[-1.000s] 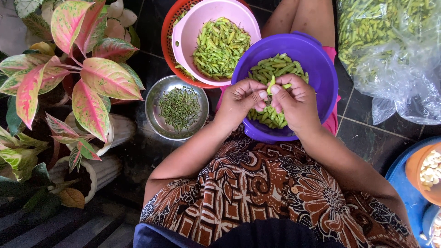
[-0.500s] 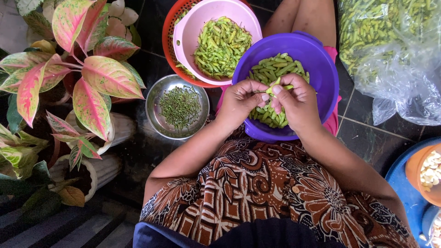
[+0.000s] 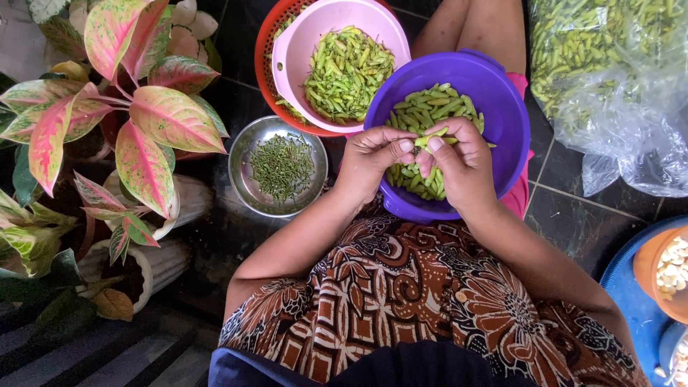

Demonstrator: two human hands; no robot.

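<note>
L hand (image 3: 373, 154) + R hand (image 3: 459, 161) pinching one green chilli (image 3: 430, 138) btwn fingertips, over purple bowl (image 3: 502, 93) w/ chillies, steel stem bowl (image 3: 247, 183) nearby

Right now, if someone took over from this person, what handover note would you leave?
Left hand and right hand: together pinching one green chili over the purple bowl.
Purple bowl, on the lap: holds green chilies.
Pink bowl, inside a red basket: also holds green chilies.
Steel bowl, on the floor by the left hand: holds a small pile of stems.
Clear bag, far right: full of chilies.
</note>
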